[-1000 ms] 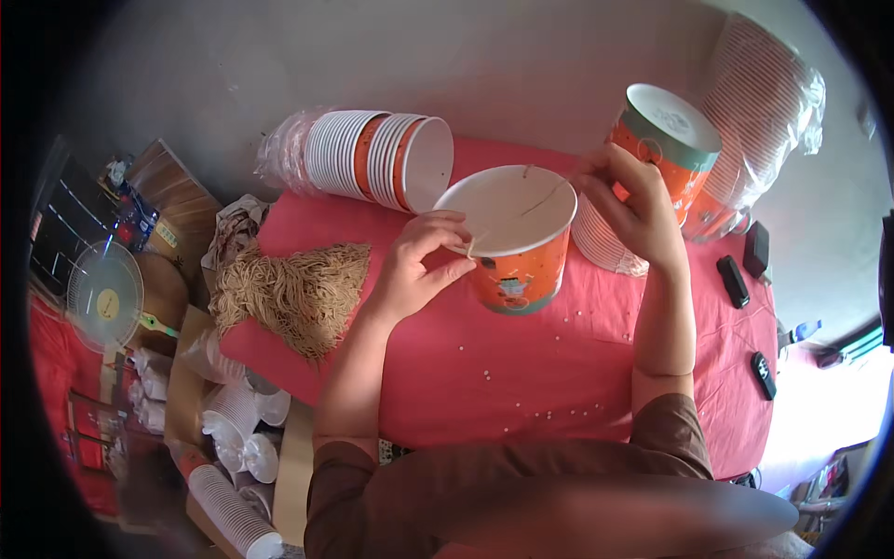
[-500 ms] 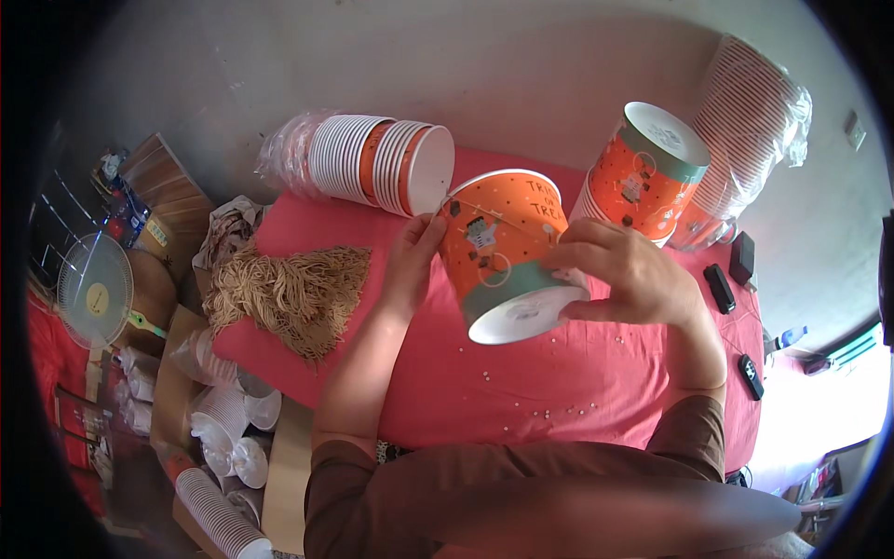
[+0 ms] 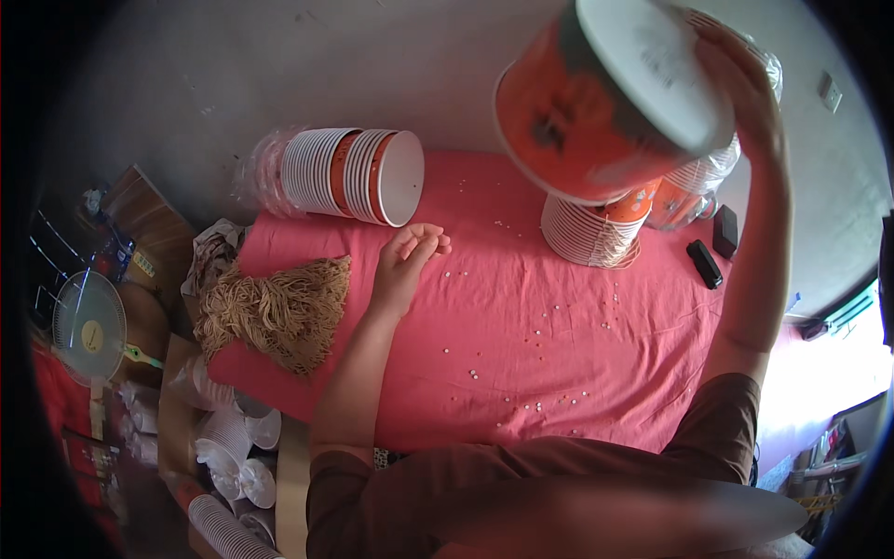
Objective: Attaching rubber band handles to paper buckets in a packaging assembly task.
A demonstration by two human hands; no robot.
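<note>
My right hand (image 3: 750, 84) grips an orange paper bucket (image 3: 582, 112) by its white base and raises it, upside down and tilted, at the upper right. The bucket is blurred, has a green band and hangs over an upside-down stack of paper buckets (image 3: 589, 231), hiding the stack's upper part. Thin pale cords (image 3: 629, 244) dangle down the stack's side. Above the pink-covered table (image 3: 577, 326), my left hand (image 3: 405, 265) is apart from the buckets, with thumb and fingers pinched together. Whether anything small is between those fingertips cannot be made out.
Another stack of buckets (image 3: 321, 177) lies sideways at the back left. A bundle of tan cords (image 3: 275, 317) sits at the left edge. Small beads (image 3: 535, 407) are scattered over the cloth. A black case (image 3: 705, 265) lies right; wrapped cups fill a cardboard box (image 3: 177, 419) lower left.
My right hand has carried the bucket up and right, from before me to over the upside-down stack. My left hand has let go of the bucket's rim and dropped slightly.
</note>
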